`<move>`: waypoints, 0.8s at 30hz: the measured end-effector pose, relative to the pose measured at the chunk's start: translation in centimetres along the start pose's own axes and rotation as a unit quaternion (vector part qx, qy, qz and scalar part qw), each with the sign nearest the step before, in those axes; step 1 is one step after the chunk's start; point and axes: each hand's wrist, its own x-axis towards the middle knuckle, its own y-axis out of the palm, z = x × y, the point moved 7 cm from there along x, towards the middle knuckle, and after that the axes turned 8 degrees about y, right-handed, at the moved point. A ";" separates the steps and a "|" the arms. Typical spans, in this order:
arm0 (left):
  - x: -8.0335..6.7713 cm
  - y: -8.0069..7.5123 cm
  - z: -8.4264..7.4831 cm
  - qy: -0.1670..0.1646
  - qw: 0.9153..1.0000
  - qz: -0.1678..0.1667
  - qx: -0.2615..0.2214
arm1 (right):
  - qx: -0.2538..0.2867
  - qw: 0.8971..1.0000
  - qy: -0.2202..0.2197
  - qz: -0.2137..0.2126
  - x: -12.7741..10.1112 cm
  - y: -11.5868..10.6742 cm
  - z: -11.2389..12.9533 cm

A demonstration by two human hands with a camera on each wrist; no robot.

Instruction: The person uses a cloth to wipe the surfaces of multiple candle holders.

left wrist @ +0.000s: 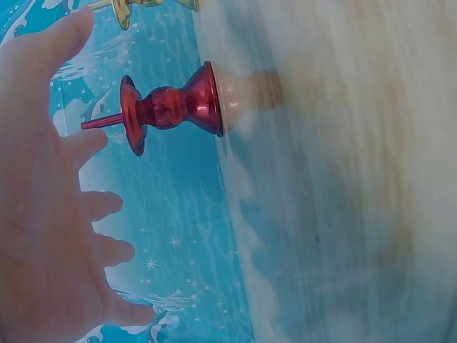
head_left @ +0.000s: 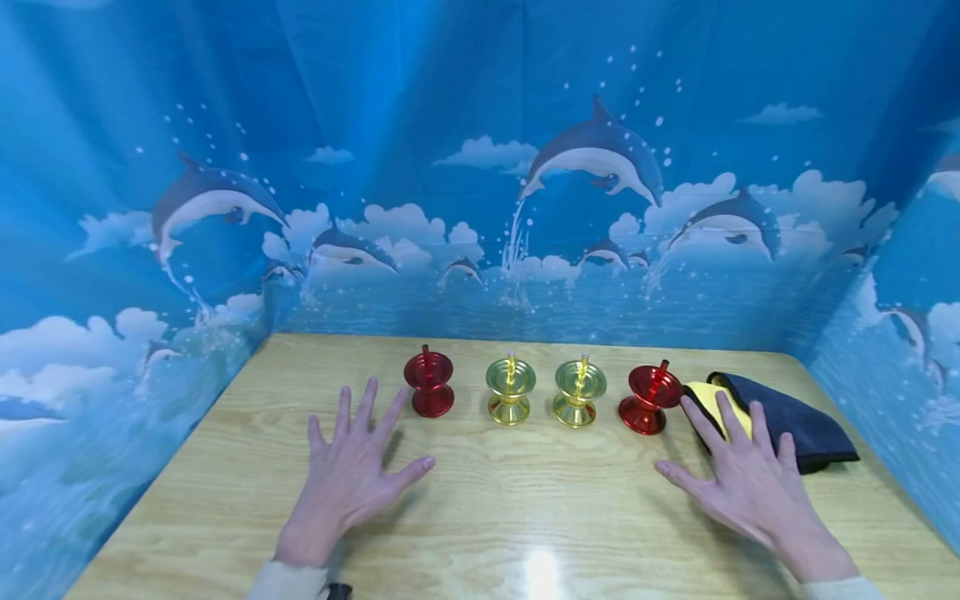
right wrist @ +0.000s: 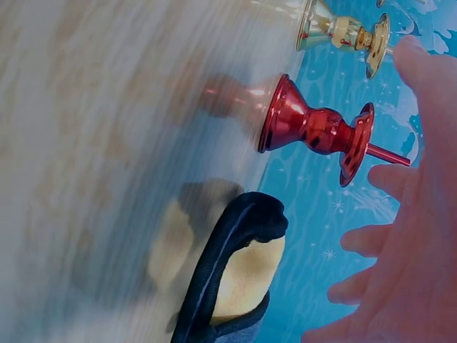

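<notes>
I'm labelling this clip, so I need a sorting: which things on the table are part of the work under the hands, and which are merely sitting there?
In hand:
- left hand, open, nearest the left red candlestick
- right hand, open, fingers over the folded cloth, beside the right red candlestick

Just there:
- two gold candlesticks
- wooden table
- dolphin backdrop

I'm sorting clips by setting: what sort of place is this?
Probably a staged tabletop recording booth, not a lived-in room: a wooden table is walled on three sides by a printed dolphin backdrop, with four candle holders set in a neat row.
</notes>
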 end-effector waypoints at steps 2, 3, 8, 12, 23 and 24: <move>0.0 0.0 0.0 0.000 1.000 0.000 -0.001 | -0.001 1.000 -0.003 -0.002 0.0 0.0 0.0; 0.0 0.0 0.0 0.001 1.000 0.001 0.000 | -0.001 1.000 -0.003 -0.003 0.0 0.0 0.0; 0.3 -0.3 -0.5 0.014 1.000 -0.016 -0.008 | 0.001 1.000 -0.008 -0.002 0.3 0.0 -0.3; 0.7 -1.0 -1.9 0.046 0.996 -0.061 -0.042 | 0.013 1.000 -0.006 0.015 0.4 0.0 -0.7; 3.1 -0.2 -9.4 0.143 0.973 -0.098 -0.151 | 0.044 0.998 -0.019 0.028 1.2 -0.3 -2.3; 3.5 0.1 -10.1 0.146 0.972 -0.091 -0.161 | 0.048 0.998 -0.020 0.028 1.3 -0.3 -2.5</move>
